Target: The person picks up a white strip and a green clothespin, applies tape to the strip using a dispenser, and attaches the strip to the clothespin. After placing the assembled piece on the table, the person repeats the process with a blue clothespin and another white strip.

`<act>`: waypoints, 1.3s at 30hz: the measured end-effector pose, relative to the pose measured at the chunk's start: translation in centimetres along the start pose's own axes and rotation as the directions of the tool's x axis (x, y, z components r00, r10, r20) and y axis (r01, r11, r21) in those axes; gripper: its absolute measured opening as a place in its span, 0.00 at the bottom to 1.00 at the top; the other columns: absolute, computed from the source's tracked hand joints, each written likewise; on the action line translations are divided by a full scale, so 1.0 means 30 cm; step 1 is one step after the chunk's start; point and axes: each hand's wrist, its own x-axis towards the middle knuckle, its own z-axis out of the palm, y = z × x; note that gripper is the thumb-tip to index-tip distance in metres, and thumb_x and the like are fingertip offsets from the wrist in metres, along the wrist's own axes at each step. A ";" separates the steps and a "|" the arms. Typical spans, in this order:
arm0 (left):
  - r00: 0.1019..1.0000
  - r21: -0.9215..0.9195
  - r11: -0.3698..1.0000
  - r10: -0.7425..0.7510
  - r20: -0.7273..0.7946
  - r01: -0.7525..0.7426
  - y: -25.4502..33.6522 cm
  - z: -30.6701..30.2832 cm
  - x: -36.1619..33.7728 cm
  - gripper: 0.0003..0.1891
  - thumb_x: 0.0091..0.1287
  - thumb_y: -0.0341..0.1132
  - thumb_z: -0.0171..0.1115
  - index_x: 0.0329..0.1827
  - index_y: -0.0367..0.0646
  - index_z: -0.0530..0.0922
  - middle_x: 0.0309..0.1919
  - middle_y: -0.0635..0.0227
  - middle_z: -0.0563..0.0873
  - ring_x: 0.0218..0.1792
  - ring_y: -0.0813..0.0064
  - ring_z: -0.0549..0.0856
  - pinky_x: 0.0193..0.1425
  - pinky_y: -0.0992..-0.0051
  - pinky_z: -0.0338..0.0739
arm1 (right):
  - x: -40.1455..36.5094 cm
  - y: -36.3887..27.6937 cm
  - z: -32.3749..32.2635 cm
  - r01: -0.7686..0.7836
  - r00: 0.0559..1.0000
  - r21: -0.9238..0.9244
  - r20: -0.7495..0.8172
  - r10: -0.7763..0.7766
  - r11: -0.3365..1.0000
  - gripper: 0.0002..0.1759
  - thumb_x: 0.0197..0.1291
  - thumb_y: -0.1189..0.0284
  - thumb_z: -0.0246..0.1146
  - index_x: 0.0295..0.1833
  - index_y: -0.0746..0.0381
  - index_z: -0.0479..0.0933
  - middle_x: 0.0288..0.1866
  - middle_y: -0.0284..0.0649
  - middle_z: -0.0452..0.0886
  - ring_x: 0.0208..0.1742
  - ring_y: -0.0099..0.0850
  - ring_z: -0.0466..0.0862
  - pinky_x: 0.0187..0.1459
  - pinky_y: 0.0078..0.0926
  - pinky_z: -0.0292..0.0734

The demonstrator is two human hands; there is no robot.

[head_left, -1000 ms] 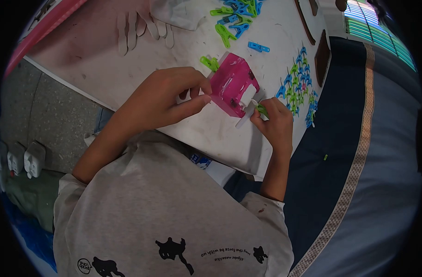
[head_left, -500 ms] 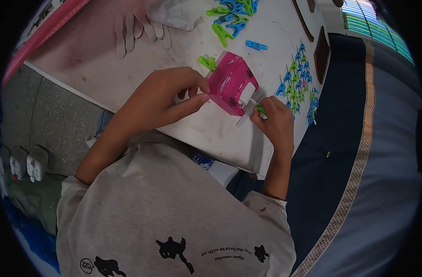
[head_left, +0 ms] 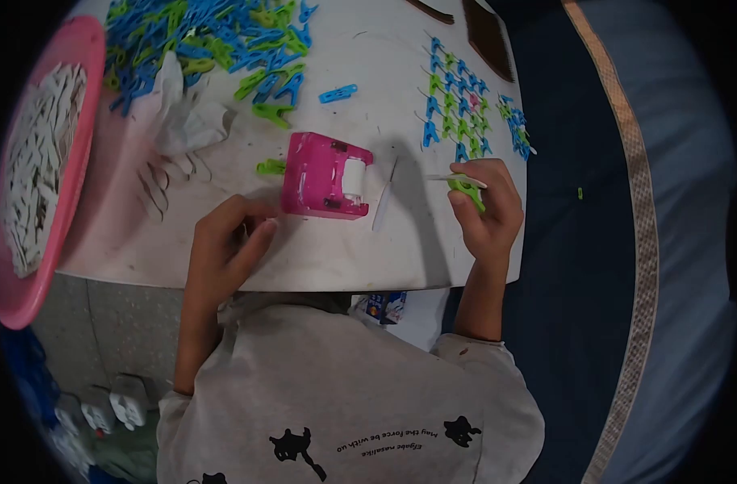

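Observation:
My right hand (head_left: pixel 488 202) pinches a green clip (head_left: pixel 467 190), with a thin pale strip (head_left: pixel 447 178) at its upper side. My left hand (head_left: pixel 229 242) is at the table's front edge, left of and below a pink dispenser (head_left: pixel 310 173); its thumb and forefinger are close together, and what lies between them is too small to tell. A white roll (head_left: pixel 353 179) sits in the dispenser's right side. Another green clip (head_left: pixel 271 166) touches the dispenser's left side. A thin white stick (head_left: pixel 381 206) lies right of the dispenser.
Blue and green clips (head_left: pixel 211 40) are heaped at the back left. Rows of clips (head_left: pixel 461 101) lie at the right. A pink basin (head_left: pixel 96 97) of pale strips is at far left. A white cloth (head_left: pixel 192 121) and a single blue clip (head_left: pixel 338 94) lie behind the dispenser.
The view has turned, showing the basin and more of the clip heap. My right hand with the green clip has moved away from the dispenser's roll. My left hand is farther from the dispenser.

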 end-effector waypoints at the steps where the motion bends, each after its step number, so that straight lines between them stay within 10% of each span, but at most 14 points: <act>1: 0.999 -0.016 0.999 -0.033 -0.008 0.033 0.001 0.001 -0.001 0.05 0.66 0.27 0.64 0.41 0.37 0.82 0.29 0.69 0.81 0.27 0.82 0.74 0.33 0.80 0.69 | -0.027 0.000 0.000 -0.047 0.997 0.142 -0.051 0.055 0.989 0.16 0.56 0.75 0.72 0.50 0.66 0.83 0.40 0.39 0.80 0.33 0.25 0.77 0.37 0.21 0.73; 10: 0.999 0.061 0.998 -0.027 0.047 0.024 0.025 0.021 -0.010 0.04 0.68 0.26 0.62 0.40 0.34 0.81 0.30 0.69 0.80 0.29 0.84 0.75 0.34 0.82 0.68 | -0.226 0.003 0.080 -0.194 0.742 0.712 -0.344 0.576 0.675 0.17 0.70 0.68 0.63 0.53 0.73 0.78 0.48 0.43 0.80 0.37 0.25 0.78 0.39 0.23 0.75; 14: 0.992 -0.087 0.988 0.127 -0.029 -0.129 0.065 0.089 -0.021 0.07 0.67 0.24 0.63 0.46 0.34 0.78 0.34 0.68 0.79 0.32 0.82 0.76 0.36 0.81 0.68 | -0.230 -0.058 0.189 -0.006 0.587 0.859 -0.412 0.697 0.513 0.17 0.74 0.67 0.59 0.55 0.71 0.76 0.51 0.45 0.81 0.42 0.29 0.82 0.45 0.27 0.80; 17: 0.923 -0.177 0.906 0.367 -0.119 -0.383 0.150 0.199 0.025 0.20 0.63 0.23 0.66 0.57 0.36 0.72 0.40 0.66 0.77 0.35 0.79 0.76 0.38 0.80 0.69 | -0.199 -0.129 0.227 0.031 0.657 0.997 -0.074 0.750 0.071 0.17 0.76 0.65 0.54 0.57 0.68 0.74 0.55 0.45 0.80 0.56 0.37 0.83 0.61 0.31 0.80; 20: 0.820 -0.153 0.805 0.558 -0.131 -0.573 0.199 0.289 0.090 0.34 0.58 0.24 0.71 0.67 0.40 0.63 0.44 0.65 0.75 0.37 0.79 0.75 0.39 0.81 0.70 | -0.174 -0.188 0.262 0.024 0.681 0.998 0.028 0.731 -0.061 0.22 0.77 0.61 0.51 0.60 0.71 0.71 0.57 0.47 0.79 0.60 0.41 0.81 0.63 0.31 0.79; 25: 0.900 -0.448 0.782 0.404 -0.164 -0.433 0.274 0.383 0.138 0.43 0.54 0.26 0.74 0.71 0.44 0.58 0.45 0.65 0.75 0.37 0.82 0.74 0.41 0.81 0.72 | -0.176 -0.246 0.280 0.048 0.718 0.999 -0.049 0.694 0.021 0.21 0.77 0.62 0.52 0.59 0.70 0.72 0.57 0.47 0.79 0.60 0.41 0.82 0.62 0.34 0.79; 39: 0.942 -0.538 0.814 0.320 0.100 -0.220 0.349 0.382 0.139 0.40 0.55 0.19 0.70 0.69 0.45 0.59 0.49 0.62 0.78 0.41 0.85 0.78 0.39 0.87 0.76 | -0.210 -0.256 0.262 0.097 0.685 0.946 -0.290 0.669 0.311 0.13 0.69 0.77 0.63 0.54 0.75 0.76 0.48 0.46 0.85 0.47 0.29 0.86 0.50 0.29 0.85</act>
